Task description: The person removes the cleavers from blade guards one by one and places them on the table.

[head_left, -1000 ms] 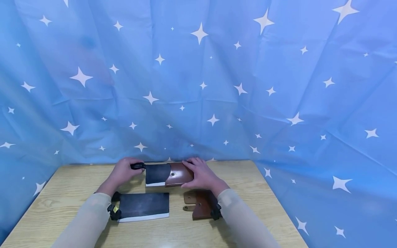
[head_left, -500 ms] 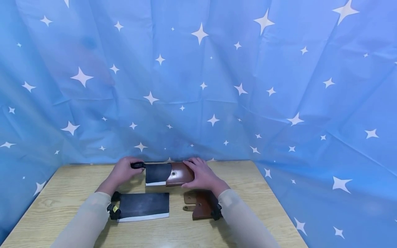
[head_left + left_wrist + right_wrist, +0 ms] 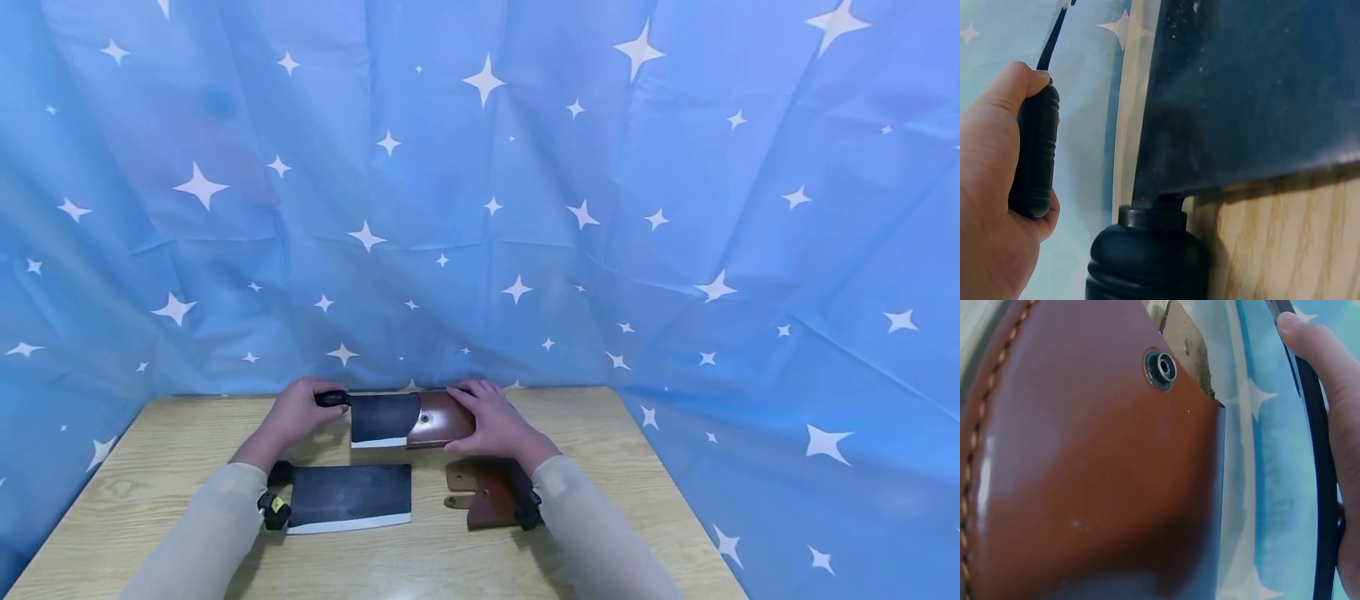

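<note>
At the table's far side my left hand (image 3: 300, 412) grips the black handle (image 3: 332, 398) of a cleaver (image 3: 381, 418). A brown leather sheath (image 3: 433, 427) covers the blade's far end, and my right hand (image 3: 498, 423) holds it between thumb and fingers. The part of the blade nearest the handle is bare, dark with a pale cutting edge. How deep the blade sits inside the leather is hidden. In the left wrist view, thumb and fingers wrap the ridged black handle (image 3: 1038, 150). In the right wrist view, the thumb lies along the sheath (image 3: 1322, 469), seen nearly edge-on.
A second cleaver (image 3: 352, 496) lies on the wooden table (image 3: 420, 567) below my left wrist, its handle mostly hidden. Another brown leather sheath (image 3: 491, 504) with a metal snap lies below my right wrist. A blue star-patterned curtain (image 3: 480, 208) hangs right behind the table.
My right hand and the sheath have shifted slightly right, so a little more bare blade shows. The left hand stays nearly in place on the handle.
</note>
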### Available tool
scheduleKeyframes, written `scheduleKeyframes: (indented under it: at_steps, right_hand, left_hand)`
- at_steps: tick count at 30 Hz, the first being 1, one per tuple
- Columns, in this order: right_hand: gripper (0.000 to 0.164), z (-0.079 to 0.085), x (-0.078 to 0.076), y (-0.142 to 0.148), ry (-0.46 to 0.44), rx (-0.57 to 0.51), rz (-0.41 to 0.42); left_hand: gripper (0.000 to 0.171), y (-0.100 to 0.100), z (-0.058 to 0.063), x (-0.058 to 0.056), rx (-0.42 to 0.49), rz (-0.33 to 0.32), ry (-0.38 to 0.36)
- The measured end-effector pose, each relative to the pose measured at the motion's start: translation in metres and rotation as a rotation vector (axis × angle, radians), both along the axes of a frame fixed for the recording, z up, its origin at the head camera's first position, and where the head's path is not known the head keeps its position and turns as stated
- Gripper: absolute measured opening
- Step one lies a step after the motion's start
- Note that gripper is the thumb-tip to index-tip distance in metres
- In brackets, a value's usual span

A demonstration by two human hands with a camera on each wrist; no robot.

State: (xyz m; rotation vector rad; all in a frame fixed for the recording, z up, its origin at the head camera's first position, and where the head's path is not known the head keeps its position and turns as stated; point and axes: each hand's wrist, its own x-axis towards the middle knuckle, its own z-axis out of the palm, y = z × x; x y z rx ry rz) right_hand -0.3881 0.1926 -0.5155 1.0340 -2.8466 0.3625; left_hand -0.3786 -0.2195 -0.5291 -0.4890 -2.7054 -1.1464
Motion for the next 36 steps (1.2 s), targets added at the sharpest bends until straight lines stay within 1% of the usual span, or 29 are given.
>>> scheduleKeyframes:
  at_steps: [3, 7, 10, 17, 24, 30, 36]
  right_hand:
    - [0.11, -0.001, 0.0, 0.002, 0.007, 0.015, -0.003]
    - [0.11, -0.001, 0.001, 0.003, -0.001, 0.007, -0.009]
    - [0.11, -0.001, 0.002, 0.004, -0.01, -0.011, -0.013]
    - [0.11, -0.002, 0.002, 0.006, -0.014, 0.0, -0.036]
    - [0.11, -0.004, 0.003, 0.009, -0.037, -0.049, -0.036]
    - [0.11, -0.005, 0.003, 0.013, -0.033, -0.069, -0.039]
    - [0.109, -0.004, 0.003, 0.017, -0.03, -0.075, -0.044]
  left_hand:
    - [0.039, 0.0, 0.0, 0.001, -0.012, -0.008, -0.001]
    - [0.04, -0.002, 0.001, 0.001, -0.024, -0.008, -0.009]
    - [0.039, -0.004, 0.001, 0.002, -0.018, -0.004, -0.021]
    - [0.038, -0.007, 0.002, 0.004, -0.008, -0.007, -0.023]
    - [0.038, -0.009, 0.001, 0.003, 0.004, -0.009, -0.037]
    - [0.041, -0.012, 0.002, 0.004, -0.004, -0.003, -0.047]
    - [0.042, -0.015, 0.002, 0.003, -0.003, 0.001, -0.041]
